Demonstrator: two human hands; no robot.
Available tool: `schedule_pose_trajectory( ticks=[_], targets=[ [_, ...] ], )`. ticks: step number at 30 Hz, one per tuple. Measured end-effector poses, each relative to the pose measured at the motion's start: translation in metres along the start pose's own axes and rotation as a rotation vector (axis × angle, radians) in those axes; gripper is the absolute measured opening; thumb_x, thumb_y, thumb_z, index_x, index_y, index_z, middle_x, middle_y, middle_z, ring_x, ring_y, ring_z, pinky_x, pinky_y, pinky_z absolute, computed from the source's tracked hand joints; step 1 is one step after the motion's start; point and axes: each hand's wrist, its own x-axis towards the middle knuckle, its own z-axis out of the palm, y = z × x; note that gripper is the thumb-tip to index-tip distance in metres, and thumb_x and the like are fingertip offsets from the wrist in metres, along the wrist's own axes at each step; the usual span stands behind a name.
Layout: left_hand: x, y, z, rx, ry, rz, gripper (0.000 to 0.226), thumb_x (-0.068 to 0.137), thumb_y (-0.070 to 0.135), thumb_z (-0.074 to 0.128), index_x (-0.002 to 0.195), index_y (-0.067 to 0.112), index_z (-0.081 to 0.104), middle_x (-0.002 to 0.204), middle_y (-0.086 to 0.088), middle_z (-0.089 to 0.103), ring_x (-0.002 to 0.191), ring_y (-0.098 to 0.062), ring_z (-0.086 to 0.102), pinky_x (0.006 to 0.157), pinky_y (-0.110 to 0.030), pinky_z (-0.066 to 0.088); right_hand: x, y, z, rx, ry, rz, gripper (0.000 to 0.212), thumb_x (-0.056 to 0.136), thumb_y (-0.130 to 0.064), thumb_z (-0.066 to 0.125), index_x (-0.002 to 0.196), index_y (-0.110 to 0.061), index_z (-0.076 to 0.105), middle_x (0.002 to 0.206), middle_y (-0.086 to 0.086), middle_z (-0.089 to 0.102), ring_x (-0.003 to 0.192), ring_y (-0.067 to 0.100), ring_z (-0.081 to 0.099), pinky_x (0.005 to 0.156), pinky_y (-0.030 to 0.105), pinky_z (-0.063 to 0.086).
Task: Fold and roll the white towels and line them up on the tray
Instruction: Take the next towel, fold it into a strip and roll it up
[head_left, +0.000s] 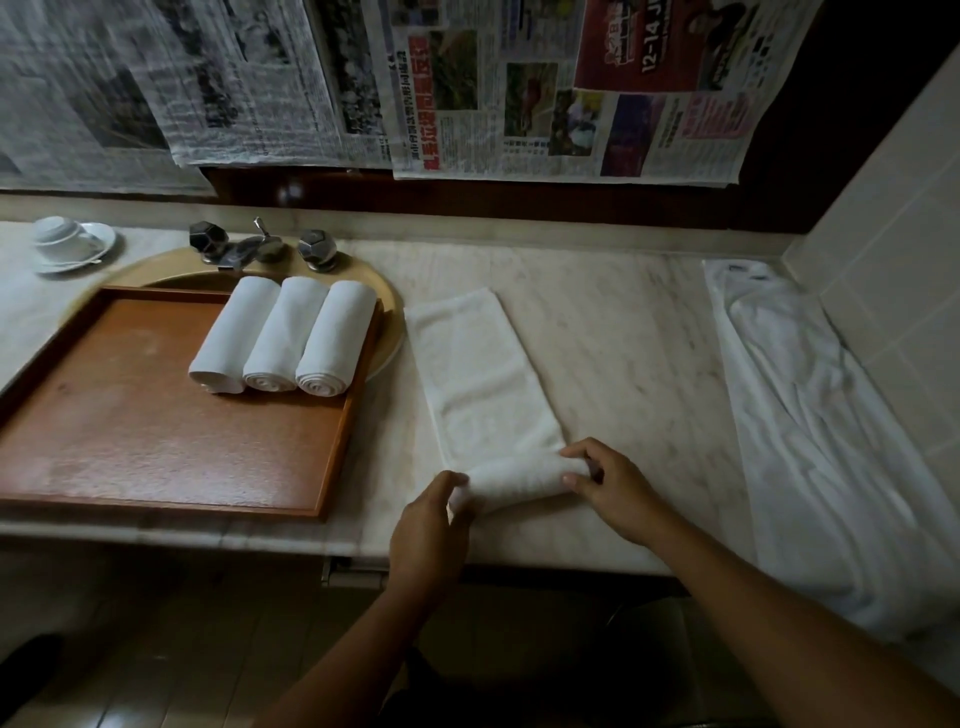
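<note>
A marble counter (623, 338) is shown from above, backed by a dark wall on which sheets of newspaper (545, 88) are hung. A loose heap of white linen (810, 415) is spread along the counter's right end, against the tiled side wall. A wooden tray (156, 415) is set on the left part of the counter, its far edge lying over a beige basin (389, 306). A folded towel (478, 374) is laid as a long strip on the bare counter just right of the tray, with its near end turned up into a short roll. 3 rolled towels (283, 338) are lined up side by side, touching, in the tray's far right corner, their spiral ends turned toward the viewer.

The left hand (431, 514) is seen at the roll's left end, its fingers curled around that end. The right hand (608, 483) is placed at the roll's right end, the fingers bent over the top and the thumb set against the near side. Both hands are thus narrowly closed upon the same roll.

A chrome faucet (260, 249) with 2 faceted knobs is mounted behind the basin. A cup and saucer (67, 241) are placed at the far left.
</note>
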Motion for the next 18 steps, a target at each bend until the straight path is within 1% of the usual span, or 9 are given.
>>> schedule_pose_trajectory(
  ticks=[2,4,7,10,12,13,15,17,18],
  targets=[
    [0.006,-0.001,0.000,-0.073,-0.036,-0.058,0.026,0.094,0.044,0.064,0.117,0.033,0.057,0.078,0.008,0.062,0.064,-0.009,0.057,0.055,-0.028,0.044,0.009,-0.004,-0.002,0.019,-0.003,0.021,0.020,0.093,-0.019,0.067,0.111,-0.025,0.064,0.106,-0.005,0.065,0.096,0.008,0.059,0.076,0.016,0.045],
    [0.012,-0.003,0.000,-0.138,-0.058,-0.099,0.028,0.094,0.046,0.062,0.119,0.032,0.058,0.095,0.002,0.068,0.073,-0.012,0.062,0.065,-0.032,0.051,0.020,-0.009,-0.003,0.001,0.001,0.025,0.015,0.094,-0.019,0.065,0.107,-0.025,0.063,0.103,-0.004,0.065,0.094,0.012,0.060,0.072,0.017,0.044],
    [0.022,-0.005,-0.002,-0.173,-0.076,-0.125,0.032,0.096,0.048,0.058,0.121,0.028,0.062,0.115,-0.001,0.068,0.093,-0.013,0.061,0.076,-0.033,0.050,0.036,-0.015,-0.001,-0.052,-0.006,0.083,0.014,0.096,-0.026,0.061,0.109,-0.024,0.061,0.109,0.002,0.064,0.099,0.019,0.060,0.073,0.026,0.044],
    [0.031,-0.004,-0.007,-0.118,-0.111,-0.154,0.031,0.095,0.053,0.057,0.115,0.031,0.065,0.109,0.004,0.070,0.099,-0.014,0.063,0.082,-0.039,0.054,0.050,-0.019,-0.001,-0.099,-0.018,0.169,0.017,0.094,-0.033,0.062,0.108,-0.023,0.058,0.112,0.004,0.060,0.099,0.023,0.059,0.077,0.029,0.044],
    [0.033,0.000,-0.010,-0.067,-0.058,-0.158,0.029,0.091,0.053,0.061,0.112,0.033,0.062,0.107,0.009,0.066,0.096,-0.013,0.062,0.079,-0.038,0.054,0.054,-0.026,-0.003,-0.219,0.010,0.179,0.019,0.090,-0.039,0.066,0.101,-0.028,0.056,0.108,0.001,0.060,0.097,0.024,0.058,0.079,0.032,0.047],
    [0.032,0.002,-0.011,-0.012,0.001,-0.126,0.028,0.090,0.051,0.063,0.111,0.033,0.060,0.107,0.011,0.062,0.095,-0.012,0.059,0.077,-0.036,0.051,0.054,-0.029,-0.004,-0.301,0.042,0.149,0.018,0.088,-0.040,0.067,0.097,-0.030,0.055,0.105,-0.002,0.060,0.097,0.023,0.057,0.081,0.035,0.048],
    [0.028,0.006,-0.009,0.154,0.113,0.042,0.017,0.091,0.042,0.064,0.105,0.032,0.061,0.105,0.012,0.060,0.090,-0.014,0.055,0.071,-0.034,0.044,0.049,-0.030,0.000,-0.474,0.133,0.014,0.012,0.090,-0.039,0.064,0.089,-0.030,0.055,0.100,-0.010,0.058,0.097,0.021,0.050,0.081,0.036,0.041],
    [0.022,0.005,-0.005,0.325,0.146,0.234,0.004,0.091,0.029,0.063,0.094,0.028,0.065,0.101,0.008,0.066,0.081,-0.017,0.056,0.065,-0.032,0.035,0.036,-0.024,0.007,-0.583,0.222,-0.183,0.012,0.093,-0.035,0.056,0.084,-0.028,0.058,0.099,-0.013,0.059,0.095,0.022,0.047,0.075,0.036,0.032],
    [0.019,0.002,-0.004,0.383,0.149,0.305,0.003,0.090,0.026,0.063,0.091,0.027,0.066,0.100,0.006,0.068,0.077,-0.018,0.058,0.063,-0.031,0.033,0.029,-0.017,0.011,-0.586,0.253,-0.253,0.014,0.093,-0.034,0.052,0.088,-0.027,0.062,0.101,-0.013,0.063,0.095,0.023,0.049,0.075,0.036,0.032]
  ],
)
